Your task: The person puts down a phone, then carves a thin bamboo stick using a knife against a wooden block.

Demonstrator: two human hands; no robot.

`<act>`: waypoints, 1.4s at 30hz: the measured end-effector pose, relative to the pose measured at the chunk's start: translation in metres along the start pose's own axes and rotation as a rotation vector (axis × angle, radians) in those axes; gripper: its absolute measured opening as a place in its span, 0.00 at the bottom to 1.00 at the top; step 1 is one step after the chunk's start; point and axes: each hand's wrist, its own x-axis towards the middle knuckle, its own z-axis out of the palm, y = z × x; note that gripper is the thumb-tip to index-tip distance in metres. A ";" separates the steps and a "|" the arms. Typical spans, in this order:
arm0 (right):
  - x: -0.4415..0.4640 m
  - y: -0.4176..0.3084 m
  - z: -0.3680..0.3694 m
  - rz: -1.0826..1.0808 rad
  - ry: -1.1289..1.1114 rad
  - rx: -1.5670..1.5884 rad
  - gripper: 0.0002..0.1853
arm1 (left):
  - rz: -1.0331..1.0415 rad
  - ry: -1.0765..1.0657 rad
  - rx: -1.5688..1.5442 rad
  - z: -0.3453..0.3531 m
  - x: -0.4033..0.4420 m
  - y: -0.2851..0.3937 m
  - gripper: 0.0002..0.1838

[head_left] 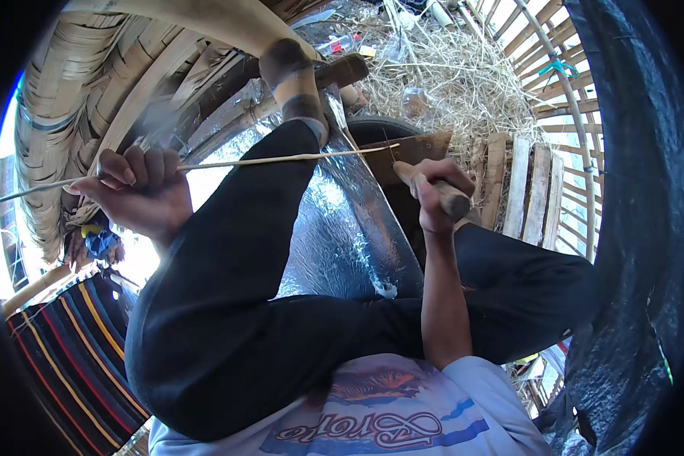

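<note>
In the head view, the landmark is the long, pale strip (281, 159), whose long axis runs nearly straight across the person's front, tilted so that its right end lies a little farther from the body than its left. The left hand (146, 190) is the one on it: its fingers (134, 163) are curled over the strip and the thumb lies along the near side, with a good length of the strip jutting out to the left beyond them. From those fingers the strip leads rightward, passing above the bent leg in dark trousers (228, 296), to a thin tip in front of the brown board (429, 144); whether tip and board touch I cannot tell. The right hand (442, 190) is the nearer of the two to that tip, just to the right of it and closer to the body. Its fingers are wrapped firmly around a wooden handle (454, 204), apart from the strip; the handle slants across the strip's line, its front end pointing toward the tip, and what it carries there is too small to make out. On the body side of the strip lies most of the shiny silver sheet (330, 228); beyond its right end is loose straw (463, 83).
</note>
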 end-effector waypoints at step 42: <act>0.004 0.021 -0.009 0.081 0.016 -0.157 0.05 | 0.044 0.049 0.060 -0.008 -0.001 -0.001 0.34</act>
